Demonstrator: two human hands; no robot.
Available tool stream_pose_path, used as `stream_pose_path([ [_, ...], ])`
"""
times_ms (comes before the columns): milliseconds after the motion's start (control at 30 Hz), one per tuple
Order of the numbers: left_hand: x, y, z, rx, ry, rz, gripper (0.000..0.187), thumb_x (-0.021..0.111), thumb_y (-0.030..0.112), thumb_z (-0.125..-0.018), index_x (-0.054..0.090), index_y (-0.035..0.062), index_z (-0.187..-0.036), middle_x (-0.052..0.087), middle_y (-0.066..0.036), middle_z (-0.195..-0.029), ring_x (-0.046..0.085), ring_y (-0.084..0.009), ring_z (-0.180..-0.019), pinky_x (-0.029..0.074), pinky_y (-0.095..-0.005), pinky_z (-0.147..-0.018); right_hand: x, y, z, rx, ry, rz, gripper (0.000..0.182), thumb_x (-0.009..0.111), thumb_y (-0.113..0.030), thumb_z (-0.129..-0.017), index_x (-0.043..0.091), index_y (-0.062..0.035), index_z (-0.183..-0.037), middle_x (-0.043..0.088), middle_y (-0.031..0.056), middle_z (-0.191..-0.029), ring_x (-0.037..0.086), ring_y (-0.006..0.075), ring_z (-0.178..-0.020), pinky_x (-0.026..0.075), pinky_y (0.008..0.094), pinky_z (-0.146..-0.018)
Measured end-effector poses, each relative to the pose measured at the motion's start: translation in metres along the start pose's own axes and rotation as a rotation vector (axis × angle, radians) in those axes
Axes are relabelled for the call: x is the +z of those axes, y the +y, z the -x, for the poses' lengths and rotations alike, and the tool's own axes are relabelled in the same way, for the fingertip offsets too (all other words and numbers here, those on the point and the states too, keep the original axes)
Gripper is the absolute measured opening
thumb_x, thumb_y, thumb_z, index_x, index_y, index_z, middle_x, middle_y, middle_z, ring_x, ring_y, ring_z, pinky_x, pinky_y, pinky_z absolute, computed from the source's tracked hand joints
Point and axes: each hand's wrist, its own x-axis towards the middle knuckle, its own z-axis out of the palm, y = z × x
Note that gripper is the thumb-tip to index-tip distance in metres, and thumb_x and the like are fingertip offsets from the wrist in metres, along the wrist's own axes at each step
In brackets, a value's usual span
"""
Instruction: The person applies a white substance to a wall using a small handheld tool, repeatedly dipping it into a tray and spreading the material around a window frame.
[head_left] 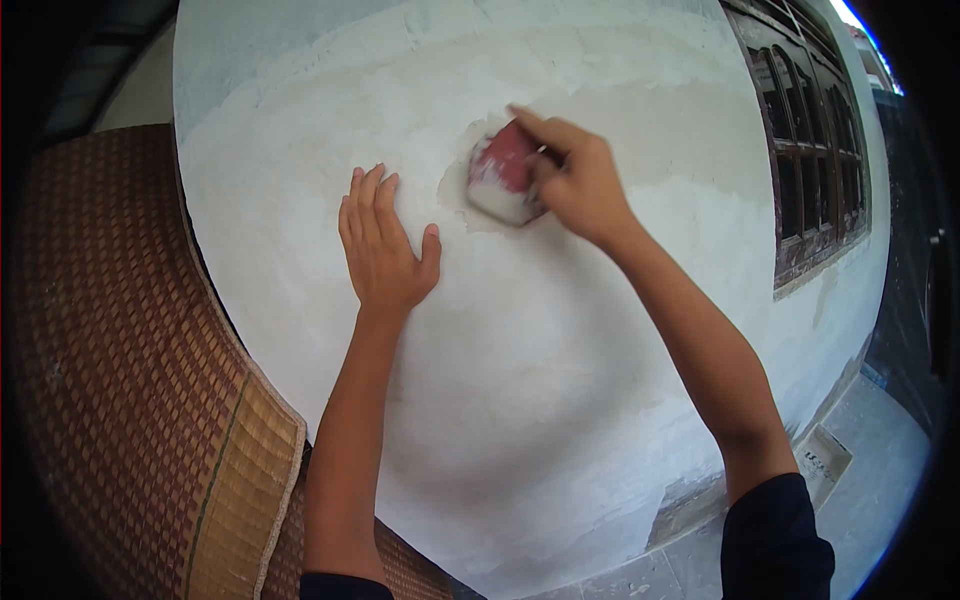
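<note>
My right hand (583, 182) grips a red putty scraper (508, 158), its index finger stretched along the top edge. White putty smears the tool's face, and its lower edge is blurred. Behind it lies a damp-looking, greyer patch of the pale wall (520, 360). To the left, my left hand (385, 245) rests against the wall with its palm down and fingers stretched out, holding nothing. Uneven bands of white and grey coating show around both hands.
A brown woven mat (110, 330) hangs or stands along the left side. At the right is a dark-framed window (815, 150) with bars. Below right, a shallow tray-like object (826, 462) sits by the wall's foot on a grey floor (875, 480).
</note>
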Motion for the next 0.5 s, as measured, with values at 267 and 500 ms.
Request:
stream_pose_path([
  [267,0.000,-0.001,0.000,-0.008,-0.014,-0.007,0.063,0.062,0.021,-0.083,0.040,-0.0020,-0.138,0.042,-0.020,-0.144,0.033,-0.0407,-0.140,0.024,-0.0536,-0.113,-0.006,0.013,-0.019,0.109,0.234,0.017,0.053,0.054,0.005,-0.074,0.065,-0.0028,-0.125,0.068,0.0188,-0.094,0.066,0.0270,-0.081,0.052,0.0349,-0.077],
  [500,0.000,-0.001,0.002,-0.023,-0.017,-0.016,0.062,0.061,0.023,-0.084,0.041,-0.0017,-0.138,0.043,-0.019,-0.144,0.033,-0.0401,-0.140,0.024,-0.0538,-0.113,-0.003,0.021,-0.030,0.088,0.284,0.159,0.049,0.049,0.005,-0.080,0.063,-0.0010,-0.127,0.069,0.0159,-0.096,0.067,0.0232,-0.086,0.052,0.0325,-0.082],
])
